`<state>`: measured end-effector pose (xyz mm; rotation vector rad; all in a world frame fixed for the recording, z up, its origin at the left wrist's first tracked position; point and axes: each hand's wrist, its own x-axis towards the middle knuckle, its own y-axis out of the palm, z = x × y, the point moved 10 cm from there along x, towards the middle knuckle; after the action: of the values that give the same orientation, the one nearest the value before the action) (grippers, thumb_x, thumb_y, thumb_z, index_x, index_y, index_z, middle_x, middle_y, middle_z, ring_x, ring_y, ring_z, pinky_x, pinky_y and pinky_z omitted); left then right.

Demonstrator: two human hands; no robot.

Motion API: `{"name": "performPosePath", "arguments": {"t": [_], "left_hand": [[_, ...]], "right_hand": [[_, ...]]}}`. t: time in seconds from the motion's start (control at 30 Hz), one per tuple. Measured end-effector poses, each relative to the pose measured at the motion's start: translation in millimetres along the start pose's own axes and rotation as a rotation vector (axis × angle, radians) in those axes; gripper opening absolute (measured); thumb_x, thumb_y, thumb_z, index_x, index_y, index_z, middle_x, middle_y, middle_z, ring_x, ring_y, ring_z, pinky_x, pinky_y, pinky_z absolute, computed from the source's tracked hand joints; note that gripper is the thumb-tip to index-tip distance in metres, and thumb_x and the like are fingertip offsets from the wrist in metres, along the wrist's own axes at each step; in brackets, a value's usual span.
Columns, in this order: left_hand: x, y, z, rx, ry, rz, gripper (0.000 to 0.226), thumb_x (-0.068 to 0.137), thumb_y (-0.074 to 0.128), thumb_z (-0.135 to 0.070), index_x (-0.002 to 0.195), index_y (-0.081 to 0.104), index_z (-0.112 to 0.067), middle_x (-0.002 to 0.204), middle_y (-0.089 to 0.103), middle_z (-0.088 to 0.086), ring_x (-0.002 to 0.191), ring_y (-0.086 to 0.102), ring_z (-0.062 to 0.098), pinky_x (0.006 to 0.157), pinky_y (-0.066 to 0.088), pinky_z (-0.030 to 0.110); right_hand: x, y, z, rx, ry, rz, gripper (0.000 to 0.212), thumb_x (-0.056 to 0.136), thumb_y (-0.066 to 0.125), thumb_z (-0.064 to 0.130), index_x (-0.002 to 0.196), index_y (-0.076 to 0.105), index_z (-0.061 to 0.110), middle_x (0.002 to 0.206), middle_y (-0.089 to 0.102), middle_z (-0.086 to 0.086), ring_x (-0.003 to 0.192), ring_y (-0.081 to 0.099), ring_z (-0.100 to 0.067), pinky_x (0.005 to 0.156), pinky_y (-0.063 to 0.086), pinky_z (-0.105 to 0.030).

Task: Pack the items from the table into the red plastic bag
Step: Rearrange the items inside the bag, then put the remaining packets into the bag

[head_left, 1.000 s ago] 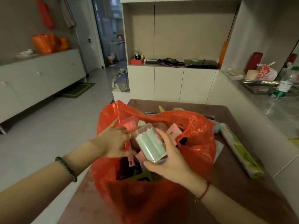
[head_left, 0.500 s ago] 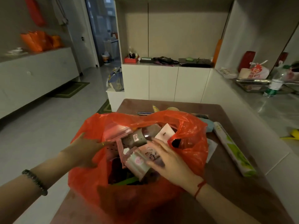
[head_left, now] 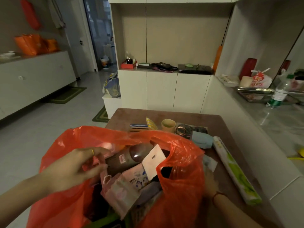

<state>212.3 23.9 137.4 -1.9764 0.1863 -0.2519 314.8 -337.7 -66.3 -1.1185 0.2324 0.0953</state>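
Observation:
The red plastic bag (head_left: 181, 186) stands open on the brown table (head_left: 218, 122), stuffed with a dark bottle (head_left: 131, 157), a white card packet (head_left: 153, 160) and pink packets (head_left: 131, 178). My left hand (head_left: 74, 167) grips the bag's left rim and holds it open. My right hand (head_left: 209, 180) is outside the bag on its right, low on the table, mostly hidden behind the plastic, close to a flat white packet (head_left: 210, 162). On the table behind the bag lie a striped pouch (head_left: 139, 126), a yellow packet (head_left: 150, 123), a beige cup (head_left: 168, 125) and a light-blue item (head_left: 201, 139).
A long green-and-white roll (head_left: 235, 170) lies along the table's right side. A white counter (head_left: 271, 116) with a water bottle (head_left: 279, 92) and a metal tray runs on the right. White cabinets (head_left: 164, 91) stand behind the table; floor lies to the left.
My right hand put the clear cylinder container into the bag, then left the bag and went down to its right side. My left hand kept its hold on the rim.

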Motion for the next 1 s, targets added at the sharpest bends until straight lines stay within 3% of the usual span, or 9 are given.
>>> {"name": "performPosePath", "arguments": {"t": [0.1,0.3,0.37,0.5,0.6,0.67,0.8,0.9,1.0], "left_hand": [[36.2,-18.9,-64.4,-0.205,0.170,-0.134,0.042,0.079,0.044,-0.067,0.104,0.061,-0.038,0.099,0.067,-0.019,0.087,0.064,-0.004,0.073,0.048,0.009],[151.6,17.4,-115.7,-0.375,0.209,-0.057,0.029,0.085,0.043,-0.058,0.110,0.052,-0.046,0.111,0.065,-0.022,0.104,0.058,-0.007,0.086,0.042,0.005],[189.9,53.0,-111.6,-0.405,0.116,0.054,0.030,0.092,0.043,-0.045,0.119,0.053,-0.037,0.111,0.064,-0.015,0.101,0.060,0.001,0.084,0.042,0.006],[241.8,121.6,-85.8,-0.452,-0.092,0.190,0.074,0.076,0.039,-0.069,0.126,0.053,-0.017,0.127,0.058,-0.002,0.119,0.051,0.010,0.104,0.036,0.023],[252.9,158.0,-76.8,-0.606,-0.183,0.268,0.044,0.093,0.043,-0.044,0.127,0.051,-0.018,0.130,0.056,-0.001,0.121,0.048,0.009,0.104,0.033,0.021],[251.1,169.2,-78.4,-0.695,-0.243,0.305,0.032,0.095,0.040,-0.037,0.121,0.051,-0.022,0.126,0.057,0.000,0.116,0.052,0.011,0.102,0.038,0.022],[239.8,190.8,-75.3,-0.913,-0.474,0.393,0.024,0.096,0.038,-0.033,0.081,0.051,-0.022,0.068,0.068,-0.014,0.067,0.064,-0.001,0.065,0.047,0.009],[233.0,200.8,-68.7,-1.093,-0.641,0.390,0.036,0.090,0.047,-0.042,0.111,0.051,-0.013,0.107,0.063,0.004,0.109,0.058,0.019,0.097,0.040,0.030],[227.9,206.3,-81.6,-1.246,-0.687,0.475,0.059,0.080,0.055,-0.053,0.119,0.048,-0.009,0.102,0.063,0.012,0.099,0.060,0.025,0.092,0.045,0.032]], "right_hand": [[12.4,9.9,11.7,-0.177,-0.094,0.103,0.075,0.085,0.010,0.054,0.145,-0.010,0.015,0.157,-0.001,-0.008,0.145,0.005,-0.025,0.115,0.009,-0.041],[48.9,11.8,4.8,-0.231,-0.155,0.164,0.039,0.098,0.030,0.019,0.134,0.043,0.013,0.138,0.047,-0.010,0.126,0.045,-0.023,0.103,0.035,-0.030],[60.5,13.9,0.7,-0.316,-0.232,0.175,0.048,0.091,0.030,0.036,0.130,0.048,0.015,0.138,0.047,-0.002,0.126,0.044,-0.020,0.102,0.034,-0.029],[61.5,34.5,3.6,-0.431,-0.334,0.235,0.089,0.062,0.015,0.059,0.141,0.033,0.024,0.151,0.024,-0.002,0.140,0.025,-0.026,0.109,0.025,-0.052],[77.7,48.5,-5.3,-0.437,-0.285,0.181,0.055,0.061,0.028,0.040,0.080,0.077,0.024,0.091,0.075,-0.002,0.075,0.073,-0.022,0.051,0.057,-0.035],[81.5,46.9,1.0,-0.504,-0.287,0.171,0.040,0.066,0.038,0.030,0.074,0.077,0.025,0.079,0.074,0.002,0.065,0.072,-0.017,0.044,0.053,-0.026],[87.0,5.8,19.5,-0.363,-0.304,0.063,0.025,0.097,0.032,0.024,0.107,0.055,0.017,0.118,0.060,-0.009,0.111,0.057,-0.023,0.078,0.038,-0.029],[75.4,-52.7,36.4,-0.153,-0.298,-0.050,0.020,0.097,0.038,0.027,0.093,0.054,0.017,0.094,0.063,-0.006,0.093,0.062,-0.023,0.072,0.042,-0.027],[52.7,-106.3,66.8,0.009,-0.406,-0.168,0.021,0.095,0.044,0.027,0.081,0.055,0.016,0.074,0.058,0.001,0.070,0.059,-0.014,0.056,0.035,-0.015]]}}
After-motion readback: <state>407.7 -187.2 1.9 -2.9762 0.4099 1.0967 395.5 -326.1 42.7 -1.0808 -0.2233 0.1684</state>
